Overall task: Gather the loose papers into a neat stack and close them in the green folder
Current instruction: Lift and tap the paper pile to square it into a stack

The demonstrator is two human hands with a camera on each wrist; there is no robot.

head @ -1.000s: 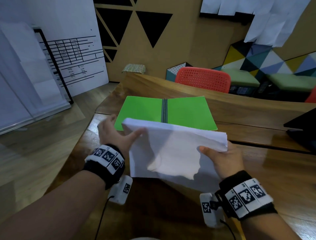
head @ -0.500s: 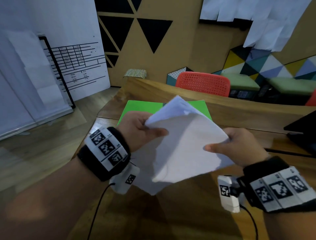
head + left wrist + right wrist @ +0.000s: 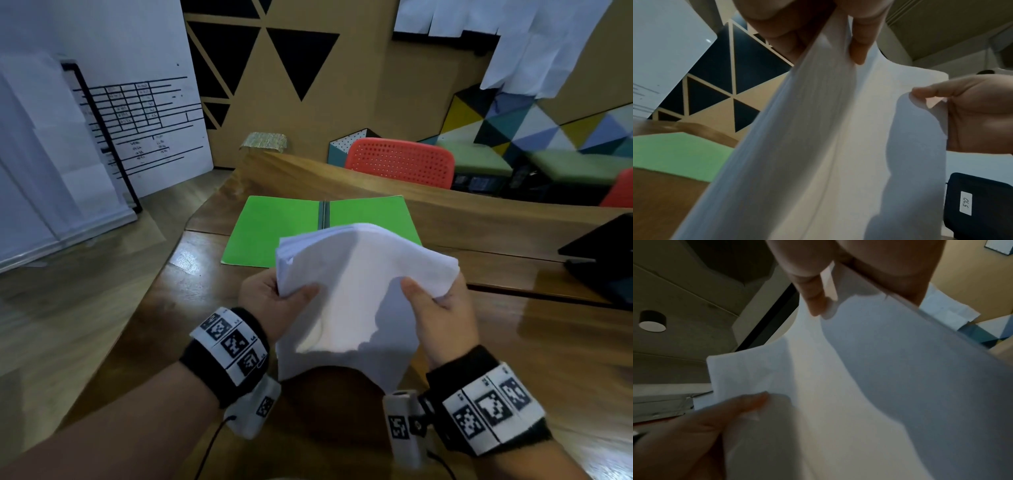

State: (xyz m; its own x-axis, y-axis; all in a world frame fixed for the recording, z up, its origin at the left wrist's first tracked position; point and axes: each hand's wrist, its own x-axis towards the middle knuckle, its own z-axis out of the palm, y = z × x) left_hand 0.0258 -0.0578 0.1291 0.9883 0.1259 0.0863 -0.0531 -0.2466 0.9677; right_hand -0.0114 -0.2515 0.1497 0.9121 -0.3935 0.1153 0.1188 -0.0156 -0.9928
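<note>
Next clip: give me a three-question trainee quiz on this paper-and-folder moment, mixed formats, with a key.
1. True or false: the green folder lies open on the wooden table.
2. Which hands grip the paper stack? A) left only B) right only C) both
3. Fill in: the chair behind the table is ____ in colour.

Key
1. True; both covers lie flat with the spine between them.
2. C; the left hand holds the stack's left edge and the right hand its right edge, thumbs on top.
3. Red.
</note>
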